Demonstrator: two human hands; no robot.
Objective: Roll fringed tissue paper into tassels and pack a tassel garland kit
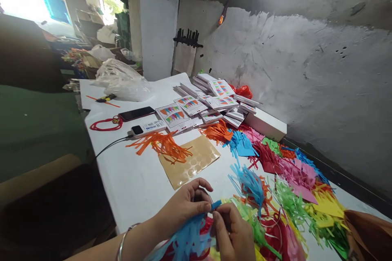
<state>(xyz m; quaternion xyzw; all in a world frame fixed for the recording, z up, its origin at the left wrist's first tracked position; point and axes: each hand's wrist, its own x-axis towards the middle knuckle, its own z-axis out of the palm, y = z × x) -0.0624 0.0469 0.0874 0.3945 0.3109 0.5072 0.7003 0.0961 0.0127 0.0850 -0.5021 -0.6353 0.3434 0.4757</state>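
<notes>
Your left hand [183,206] pinches the blue tassel [190,232] between thumb and curled fingers; your right thumb and forefinger press together at its top end, the exact contact partly hidden by the right hand [235,232] itself. The tassel is toward the counter's [143,167] near edge, its lower strips cut off at the bottom of your view. Toward the far edge, the cards [174,116] show printed coloured fringes; you can't read any lettering on them. The label on the white device [153,125], near the left edge, is also too small to read. An orange tassel [165,147] partly covers the sticker sheet [199,161]. A brown item [370,232] at the right is cut off, hard to identify.
</notes>
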